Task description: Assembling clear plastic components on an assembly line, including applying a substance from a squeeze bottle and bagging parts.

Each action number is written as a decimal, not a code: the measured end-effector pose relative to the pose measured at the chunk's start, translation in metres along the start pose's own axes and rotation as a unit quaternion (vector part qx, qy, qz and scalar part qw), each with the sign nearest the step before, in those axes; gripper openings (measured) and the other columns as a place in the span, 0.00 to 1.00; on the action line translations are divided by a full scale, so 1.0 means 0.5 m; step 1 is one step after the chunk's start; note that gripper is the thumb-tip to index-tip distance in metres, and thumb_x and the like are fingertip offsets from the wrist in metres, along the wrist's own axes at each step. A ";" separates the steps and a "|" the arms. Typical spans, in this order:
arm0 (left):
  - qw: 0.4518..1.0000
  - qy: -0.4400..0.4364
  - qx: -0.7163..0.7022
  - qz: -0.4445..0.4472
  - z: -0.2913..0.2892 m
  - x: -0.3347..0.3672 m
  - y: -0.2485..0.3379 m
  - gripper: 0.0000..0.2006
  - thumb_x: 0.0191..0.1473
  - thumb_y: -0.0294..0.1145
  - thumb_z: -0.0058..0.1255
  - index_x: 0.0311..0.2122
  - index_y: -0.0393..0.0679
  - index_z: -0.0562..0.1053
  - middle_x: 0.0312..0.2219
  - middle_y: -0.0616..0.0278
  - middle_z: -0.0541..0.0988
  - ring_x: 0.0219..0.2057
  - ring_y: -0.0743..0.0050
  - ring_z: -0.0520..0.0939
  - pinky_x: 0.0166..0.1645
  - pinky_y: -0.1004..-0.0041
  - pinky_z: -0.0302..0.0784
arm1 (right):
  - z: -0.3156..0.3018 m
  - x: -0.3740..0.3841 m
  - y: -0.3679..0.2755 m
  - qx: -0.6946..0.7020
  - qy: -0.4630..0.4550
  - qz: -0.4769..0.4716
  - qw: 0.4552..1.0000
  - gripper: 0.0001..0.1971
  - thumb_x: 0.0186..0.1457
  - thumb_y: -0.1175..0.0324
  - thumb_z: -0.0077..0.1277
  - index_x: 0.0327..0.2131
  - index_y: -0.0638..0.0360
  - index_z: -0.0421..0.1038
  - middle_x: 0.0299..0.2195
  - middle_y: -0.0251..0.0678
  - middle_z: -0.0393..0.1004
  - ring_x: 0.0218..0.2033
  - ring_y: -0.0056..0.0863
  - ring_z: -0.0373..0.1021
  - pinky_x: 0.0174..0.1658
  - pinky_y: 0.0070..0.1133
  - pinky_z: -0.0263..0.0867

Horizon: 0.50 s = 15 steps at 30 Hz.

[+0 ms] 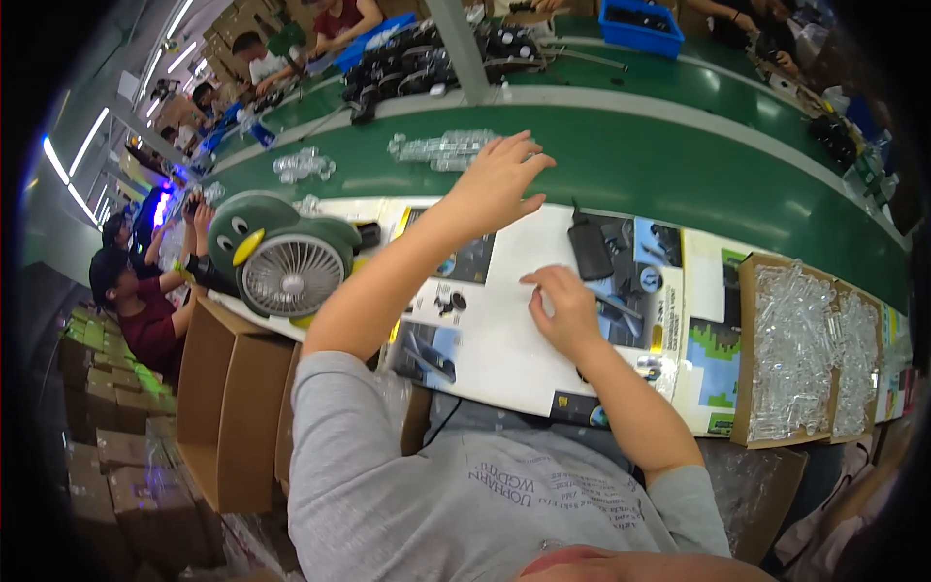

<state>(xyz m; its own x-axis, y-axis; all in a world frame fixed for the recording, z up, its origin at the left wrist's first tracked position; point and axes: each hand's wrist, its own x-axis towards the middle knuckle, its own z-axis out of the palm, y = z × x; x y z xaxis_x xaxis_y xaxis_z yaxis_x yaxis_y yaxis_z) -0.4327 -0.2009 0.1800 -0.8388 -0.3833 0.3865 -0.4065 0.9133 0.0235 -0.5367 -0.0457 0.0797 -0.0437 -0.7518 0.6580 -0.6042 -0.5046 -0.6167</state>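
Note:
My left hand (497, 184) reaches over the green conveyor belt (621, 155) with its fingers spread and nothing in them. Just beyond it lies a cluster of clear plastic pieces (448, 148); the hand overlaps its right end, and I cannot tell whether they touch. My right hand (567, 308) hovers low over the white printed worktop (504, 335), thumb and index finger apart, with no object visible between them. Beyond the right hand lies a black, rounded, box-like device (590, 248) with a thin stem at its far end.
A penguin-shaped fan (293, 267) stands at the left. Cardboard trays of clear plastic pieces (793, 344) sit at the right. More clear pieces (304, 165) lie on the belt. Across it are black parts (417, 68), a blue bin (640, 27) and co-workers. An open carton (233, 407) stands lower left.

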 end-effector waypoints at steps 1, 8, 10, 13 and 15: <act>0.999 0.015 -0.026 0.029 -0.056 -0.033 0.042 0.22 0.40 0.29 0.56 0.45 0.45 0.68 0.46 0.53 0.68 0.54 0.50 0.63 0.54 0.59 0.60 | 0.002 -0.001 0.004 0.009 -0.005 0.013 1.000 0.11 0.38 0.82 0.47 0.29 0.60 0.70 0.28 0.39 0.70 0.32 0.37 0.68 0.35 0.27 0.64; 0.785 -0.263 -0.527 -0.195 -0.292 -0.409 0.106 0.18 0.48 0.31 0.52 0.45 0.37 0.69 0.43 0.55 0.73 0.46 0.65 0.73 0.51 0.69 0.65 | 0.002 -0.001 -0.004 0.039 -0.026 0.026 0.999 0.09 0.40 0.84 0.47 0.29 0.62 0.70 0.27 0.39 0.70 0.28 0.33 0.68 0.32 0.21 0.65; 0.683 -0.245 -0.608 -0.322 -0.289 -0.569 0.073 0.17 0.48 0.30 0.52 0.43 0.35 0.70 0.40 0.56 0.75 0.43 0.69 0.74 0.50 0.70 0.67 | 0.013 0.001 -0.006 0.034 -0.025 0.041 0.998 0.09 0.40 0.82 0.46 0.28 0.59 0.70 0.27 0.36 0.70 0.29 0.33 0.68 0.31 0.24 0.64; 0.556 -0.156 -0.527 -0.623 -0.248 -0.759 0.069 0.15 0.47 0.30 0.54 0.40 0.35 0.71 0.36 0.57 0.76 0.40 0.72 0.76 0.45 0.74 0.71 | 0.017 0.001 -0.012 0.041 -0.045 0.016 0.998 0.09 0.41 0.84 0.46 0.30 0.63 0.69 0.27 0.38 0.70 0.27 0.27 0.67 0.31 0.18 0.64; 0.644 -0.199 -0.269 -0.687 -0.168 -0.920 0.042 0.16 0.44 0.32 0.55 0.40 0.37 0.71 0.34 0.53 0.77 0.39 0.66 0.77 0.44 0.71 0.71 | 0.016 -0.002 -0.019 0.050 -0.056 0.024 0.997 0.09 0.41 0.84 0.46 0.30 0.63 0.69 0.28 0.37 0.70 0.27 0.26 0.67 0.31 0.17 0.64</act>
<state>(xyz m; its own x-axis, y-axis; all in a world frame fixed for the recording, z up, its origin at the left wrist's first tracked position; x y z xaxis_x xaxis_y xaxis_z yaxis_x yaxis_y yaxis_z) -0.0251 0.0060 0.0801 0.1105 -0.7881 -0.6055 -0.7703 -0.4529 0.4489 -0.5246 -0.0435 0.0815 0.0221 -0.8159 0.5778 -0.5202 -0.5029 -0.6902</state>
